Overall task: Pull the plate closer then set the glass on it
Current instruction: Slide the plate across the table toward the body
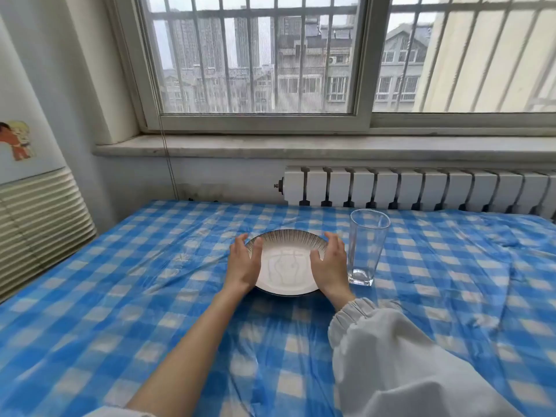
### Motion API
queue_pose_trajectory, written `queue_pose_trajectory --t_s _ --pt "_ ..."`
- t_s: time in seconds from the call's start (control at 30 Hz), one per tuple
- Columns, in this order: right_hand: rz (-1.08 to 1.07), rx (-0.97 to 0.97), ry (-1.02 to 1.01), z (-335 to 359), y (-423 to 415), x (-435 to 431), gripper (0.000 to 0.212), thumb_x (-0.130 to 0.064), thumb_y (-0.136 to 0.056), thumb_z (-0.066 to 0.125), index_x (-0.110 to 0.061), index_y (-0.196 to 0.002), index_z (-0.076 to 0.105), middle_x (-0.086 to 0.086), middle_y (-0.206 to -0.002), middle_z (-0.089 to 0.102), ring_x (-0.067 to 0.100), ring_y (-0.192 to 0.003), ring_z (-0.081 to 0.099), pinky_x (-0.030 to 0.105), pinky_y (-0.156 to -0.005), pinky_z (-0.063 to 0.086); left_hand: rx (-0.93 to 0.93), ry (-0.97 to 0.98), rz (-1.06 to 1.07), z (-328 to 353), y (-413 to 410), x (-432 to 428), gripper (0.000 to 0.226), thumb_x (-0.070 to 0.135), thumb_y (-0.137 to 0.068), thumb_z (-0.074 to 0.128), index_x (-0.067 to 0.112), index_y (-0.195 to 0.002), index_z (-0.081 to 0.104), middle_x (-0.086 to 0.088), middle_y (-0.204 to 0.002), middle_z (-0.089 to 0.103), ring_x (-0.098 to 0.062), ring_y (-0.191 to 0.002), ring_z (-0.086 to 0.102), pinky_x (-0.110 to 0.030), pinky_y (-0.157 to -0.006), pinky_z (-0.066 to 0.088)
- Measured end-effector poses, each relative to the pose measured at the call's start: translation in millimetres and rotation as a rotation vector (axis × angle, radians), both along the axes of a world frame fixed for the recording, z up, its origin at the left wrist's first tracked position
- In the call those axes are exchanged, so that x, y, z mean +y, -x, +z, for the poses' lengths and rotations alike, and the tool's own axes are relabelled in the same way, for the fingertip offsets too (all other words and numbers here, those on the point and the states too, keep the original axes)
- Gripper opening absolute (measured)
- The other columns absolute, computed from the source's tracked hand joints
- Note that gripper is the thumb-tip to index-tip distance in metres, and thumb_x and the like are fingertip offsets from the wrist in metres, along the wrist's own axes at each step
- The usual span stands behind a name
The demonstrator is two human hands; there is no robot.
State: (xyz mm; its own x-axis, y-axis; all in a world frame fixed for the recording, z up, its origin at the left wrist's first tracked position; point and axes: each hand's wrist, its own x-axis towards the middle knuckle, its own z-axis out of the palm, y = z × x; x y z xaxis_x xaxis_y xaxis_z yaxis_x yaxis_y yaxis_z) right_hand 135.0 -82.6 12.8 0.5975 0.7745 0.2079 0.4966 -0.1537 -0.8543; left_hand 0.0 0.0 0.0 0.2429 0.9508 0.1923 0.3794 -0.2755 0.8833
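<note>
A white plate [285, 266] with a dark striped rim lies on the blue checked tablecloth, near the middle of the table. My left hand [243, 263] grips its left edge, thumb over the rim. My right hand [329, 263] grips its right edge the same way. A tall, empty clear glass [365, 246] stands upright on the cloth just right of the plate, close beside my right hand.
The table [150, 281] under the wrinkled cloth runs back to a wall with a white radiator [421, 188] below a window sill. A louvred white appliance [36, 224] stands at the left edge.
</note>
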Motion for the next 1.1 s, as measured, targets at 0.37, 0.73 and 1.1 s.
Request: queue_pose_trajectory --t_s 0.37,0.73,1.1 --pt "-0.047 0.061 0.053 4 -2 0 0.054 0.004 -0.082 0.047 -0.009 -0.133 0.035 0.018 -0.135 0.043 0.031 -0.121 0.044 0.035 -0.101 0.035 -0.092 0.049 0.026 5 -3 -6 0.052 0.044 -0.091 0.031 0.008 -0.128 0.033 -0.016 -0.138 0.04 -0.029 -0.125 0.038 -0.043 -0.104 0.03" --pt "-0.089 0.178 -0.009 21 5 -8 0.047 0.004 -0.088 0.038 -0.007 -0.134 0.035 0.015 -0.139 0.043 0.03 -0.124 0.044 0.037 -0.103 0.039 -0.238 0.043 0.158 21 0 -19 0.042 0.037 -0.092 0.028 0.008 -0.119 0.041 -0.015 -0.124 0.051 -0.017 -0.096 0.039 -0.032 -0.082 0.028" --pt "0.01 0.23 -0.051 33 21 -39 0.048 0.0 -0.086 0.04 -0.008 -0.133 0.035 0.015 -0.138 0.042 0.027 -0.123 0.043 0.031 -0.099 0.038 -0.251 0.003 0.155 33 22 -47 0.042 0.036 -0.093 0.025 0.008 -0.12 0.041 -0.008 -0.116 0.05 -0.013 -0.094 0.036 -0.03 -0.082 0.024"
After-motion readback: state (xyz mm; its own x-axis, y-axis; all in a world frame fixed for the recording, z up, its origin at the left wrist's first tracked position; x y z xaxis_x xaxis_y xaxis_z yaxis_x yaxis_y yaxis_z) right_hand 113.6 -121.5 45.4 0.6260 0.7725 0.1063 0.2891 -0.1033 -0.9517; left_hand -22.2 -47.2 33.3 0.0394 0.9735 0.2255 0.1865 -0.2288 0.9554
